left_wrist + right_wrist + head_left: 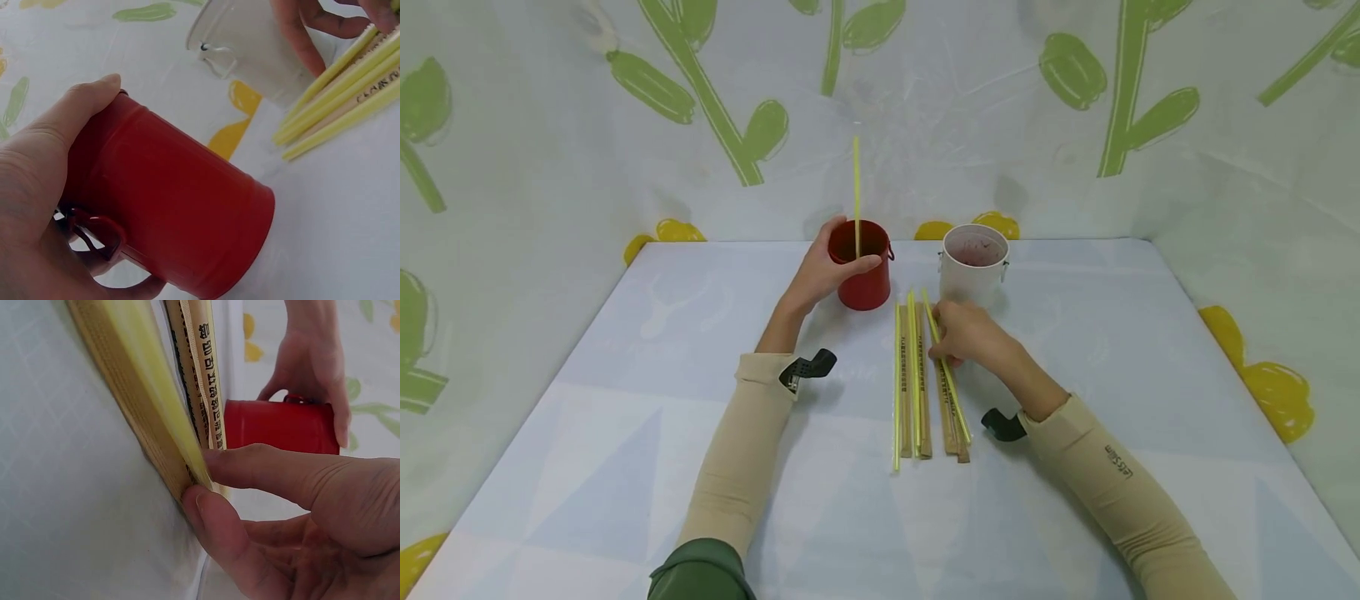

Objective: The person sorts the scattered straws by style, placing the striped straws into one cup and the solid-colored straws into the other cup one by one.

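In the head view my left hand [817, 271] grips the red bucket [863, 292] around its side, thumb near the rim. One yellow straw [857, 179] stands upright in that bucket. My right hand [972, 335] pinches a yellow straw [953, 392] at the right end of a row, between thumb and index finger in the right wrist view. Beneath it lie brown paper-wrapped chopsticks [943, 417] with dark printing. More yellow straws [897, 392] and paper-wrapped chopsticks [924, 417] lie side by side just left of this hand. The left fingers behind the bucket are partly hidden.
A white bucket [973, 279] with small side handles stands behind my right hand, right of the red one. The pale patterned table [625, 467] ends at a wall [940, 125] printed with green leaves. Each wrist carries a small black camera mount.
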`<state>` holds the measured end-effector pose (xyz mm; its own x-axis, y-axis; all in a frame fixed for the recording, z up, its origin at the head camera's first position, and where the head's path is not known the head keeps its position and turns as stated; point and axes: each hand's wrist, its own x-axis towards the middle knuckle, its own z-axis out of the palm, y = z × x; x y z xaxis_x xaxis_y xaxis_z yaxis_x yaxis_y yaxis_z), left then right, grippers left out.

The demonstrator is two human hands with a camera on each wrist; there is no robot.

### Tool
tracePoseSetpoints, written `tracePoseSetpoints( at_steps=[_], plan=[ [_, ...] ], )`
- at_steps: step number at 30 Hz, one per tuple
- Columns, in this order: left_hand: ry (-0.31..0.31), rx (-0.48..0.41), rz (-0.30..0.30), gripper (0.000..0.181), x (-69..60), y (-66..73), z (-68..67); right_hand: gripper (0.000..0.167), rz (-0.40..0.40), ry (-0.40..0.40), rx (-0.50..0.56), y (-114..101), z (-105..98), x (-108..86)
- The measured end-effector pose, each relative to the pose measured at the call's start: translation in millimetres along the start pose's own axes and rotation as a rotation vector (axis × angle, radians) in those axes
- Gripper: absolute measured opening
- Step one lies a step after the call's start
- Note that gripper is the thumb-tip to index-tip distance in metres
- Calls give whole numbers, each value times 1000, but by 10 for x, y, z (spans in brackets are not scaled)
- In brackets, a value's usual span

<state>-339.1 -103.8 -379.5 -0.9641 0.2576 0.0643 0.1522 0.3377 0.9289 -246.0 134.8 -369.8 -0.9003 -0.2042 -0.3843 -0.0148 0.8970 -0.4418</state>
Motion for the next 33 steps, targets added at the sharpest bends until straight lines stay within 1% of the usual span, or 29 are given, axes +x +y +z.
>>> tracePoseSetpoints(
  at_steps=[6,11,18,26,30,33],
  plan=[
    [49,18,10,100,-54,-2,0,67,11,-10,-3,-3,-4,26],
    [66,9,19,98,-58,12,-2,68,-6,-7,-10,10,-29,40],
    [53,-8,16,98,-31,35,9,68,-12,-3,-14,37,-64,43],
    [44,-5,19,97,-27,7,30,67,-7,-8,4,64,-52,51],
    [44,-1,16,97,-39,-9,33,65,-6,7,6,77,-55,44],
    [42,-6,15,98,-40,-24,32,61,-31,27,3,89,-66,44]
  ],
)
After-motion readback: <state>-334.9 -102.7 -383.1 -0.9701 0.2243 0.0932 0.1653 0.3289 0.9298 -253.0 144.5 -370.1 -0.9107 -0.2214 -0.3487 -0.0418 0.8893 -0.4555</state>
